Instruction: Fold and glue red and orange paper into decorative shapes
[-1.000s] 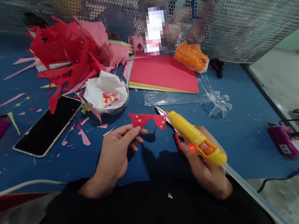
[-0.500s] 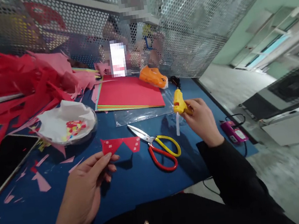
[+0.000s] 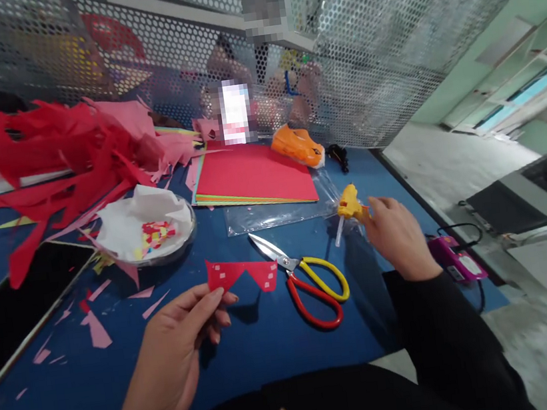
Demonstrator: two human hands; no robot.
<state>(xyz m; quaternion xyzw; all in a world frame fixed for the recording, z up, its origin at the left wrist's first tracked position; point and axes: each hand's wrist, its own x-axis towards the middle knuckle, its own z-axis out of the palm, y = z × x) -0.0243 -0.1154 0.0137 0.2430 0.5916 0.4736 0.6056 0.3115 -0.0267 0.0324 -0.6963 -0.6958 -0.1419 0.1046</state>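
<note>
My left hand pinches the left end of a small red paper cutout with pale squares on it and a notch in its lower edge. It is held a little above the table. At the right, my right hand is closed around the handle of a yellow glue gun, whose clear glue stick pokes out. Scissors with one red and one yellow handle lie between my hands, blades pointing up and left. A bowl lined with white paper holds tiny coloured paper bits.
Coloured paper sheets, red on top, lie at the back beside an orange packet. Red paper strips heap at left, near a dark-screened tablet. A purple power strip sits at the right edge. Perforated metal mesh stands behind.
The view has shifted, so most things appear farther right and lower. My right hand has lowered the glue gun toward the table, and its glue stick slants more. The left hand keeps its pinch.
</note>
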